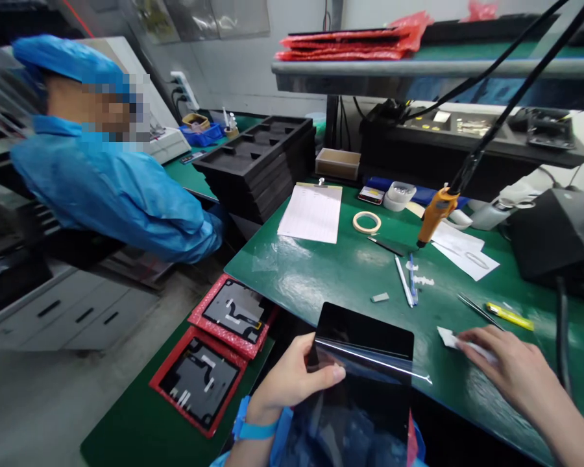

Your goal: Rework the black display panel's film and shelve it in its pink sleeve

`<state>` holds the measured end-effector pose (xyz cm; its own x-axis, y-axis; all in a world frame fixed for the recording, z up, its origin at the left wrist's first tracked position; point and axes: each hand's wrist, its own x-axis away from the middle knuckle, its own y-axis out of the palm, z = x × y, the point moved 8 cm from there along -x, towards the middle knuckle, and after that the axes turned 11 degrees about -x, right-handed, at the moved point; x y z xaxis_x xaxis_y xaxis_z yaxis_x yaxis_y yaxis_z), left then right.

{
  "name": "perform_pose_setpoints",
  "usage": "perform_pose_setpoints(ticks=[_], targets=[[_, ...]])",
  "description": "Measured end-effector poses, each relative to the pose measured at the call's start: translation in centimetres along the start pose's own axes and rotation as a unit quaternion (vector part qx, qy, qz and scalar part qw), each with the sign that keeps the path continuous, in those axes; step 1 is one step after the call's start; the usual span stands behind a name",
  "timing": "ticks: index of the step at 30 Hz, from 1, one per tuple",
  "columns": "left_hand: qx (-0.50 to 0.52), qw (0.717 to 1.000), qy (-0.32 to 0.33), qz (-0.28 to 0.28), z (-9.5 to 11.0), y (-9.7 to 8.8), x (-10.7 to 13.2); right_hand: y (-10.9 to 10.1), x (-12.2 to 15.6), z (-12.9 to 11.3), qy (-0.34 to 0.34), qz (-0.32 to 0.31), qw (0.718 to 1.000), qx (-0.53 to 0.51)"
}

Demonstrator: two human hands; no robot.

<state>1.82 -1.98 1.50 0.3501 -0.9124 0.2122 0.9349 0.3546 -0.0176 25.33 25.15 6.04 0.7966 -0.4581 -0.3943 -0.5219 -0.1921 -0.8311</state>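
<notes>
My left hand (296, 376) grips the left edge of a glossy black tablet screen (363, 402), thumb on its face and fingers behind. The screen is tilted towards me at the table's front edge, and a bright line of reflection crosses it. My right hand (511, 370) is low over the green table at the right, its fingers closed on a small white piece (448, 337) that looks like paper or cloth. Part of that piece is hidden under the fingers. Just beyond this hand lie tweezers (479, 310) and a yellow cutter knife (510, 316).
An orange electric screwdriver (435, 217) hangs over the table. Behind are a clipboard (311, 213), a tape roll (366, 223), pens (403, 281) and stacked black trays (260, 155). Panels on red bubble wrap (202, 383) lie lower left. A co-worker in blue (111, 181) sits left.
</notes>
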Motion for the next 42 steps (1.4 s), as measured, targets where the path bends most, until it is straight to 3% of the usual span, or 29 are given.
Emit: perform_pose_setpoints(ticks=[4, 8, 10, 12, 15, 17, 19, 23, 25, 29, 32, 34, 36, 39, 42], targets=[[-0.013, 1.0, 0.004, 0.016, -0.1, -0.5, -0.1, -1.0, 2.3, -1.9, -0.039, 0.094, 0.994, 0.03], [-0.02, 1.0, 0.005, 0.022, -0.1, -0.5, 0.0, -0.6, 1.9, -5.7, -0.067, 0.107, 0.991, -0.049], [-0.019, 0.999, 0.003, 0.03, -0.2, -0.5, 0.1, 0.3, 1.7, -6.3, -0.056, 0.102, 0.991, -0.06], [-0.015, 0.999, -0.002, 0.037, -0.5, -0.6, 0.2, 1.0, 2.0, -4.8, 0.0, 0.114, 0.993, -0.038], [-0.011, 0.999, -0.007, 0.044, -0.8, -0.9, 0.2, 1.4, 3.5, -0.6, 0.12, 0.135, 0.984, 0.009], [-0.007, 0.999, -0.013, 0.048, -1.1, -1.1, 0.2, 1.7, 4.3, 1.5, 0.165, 0.114, 0.979, -0.025], [0.003, 0.998, -0.022, 0.062, -1.3, -1.5, 0.0, 2.0, 4.3, 1.9, 0.183, 0.083, 0.973, -0.113], [0.002, 0.998, -0.038, 0.049, -1.2, -1.6, -0.8, 0.9, 1.5, -1.1, 0.198, 0.103, 0.935, -0.276], [-0.011, 0.999, -0.034, 0.032, -0.6, -1.7, -1.5, 0.1, -1.2, -3.6, 0.167, 0.101, 0.924, -0.329], [-0.043, 0.999, -0.015, 0.018, 1.0, -1.9, -3.2, -0.4, -6.8, -8.2, 0.028, 0.007, 0.925, -0.38], [-0.048, 0.999, -0.015, 0.0, 1.7, -1.8, -4.5, 1.0, -9.7, -9.8, -0.025, -0.076, 0.921, -0.381], [-0.045, 0.999, -0.019, -0.005, 1.8, -1.8, -5.2, 2.1, -11.3, -10.3, -0.047, -0.09, 0.92, -0.38], [-0.039, 0.999, -0.024, -0.005, 1.8, -1.9, -5.7, 2.6, -12.7, -10.1, -0.057, -0.058, 0.927, -0.365], [-0.032, 0.999, -0.026, 0.0, 1.9, -2.5, -6.1, 1.7, -13.4, -8.4, -0.039, 0.042, 0.951, -0.304], [-0.031, 0.999, -0.028, 0.009, 2.0, -3.7, -6.5, 0.0, -11.6, -5.4, 0.012, 0.111, 0.968, -0.226]])
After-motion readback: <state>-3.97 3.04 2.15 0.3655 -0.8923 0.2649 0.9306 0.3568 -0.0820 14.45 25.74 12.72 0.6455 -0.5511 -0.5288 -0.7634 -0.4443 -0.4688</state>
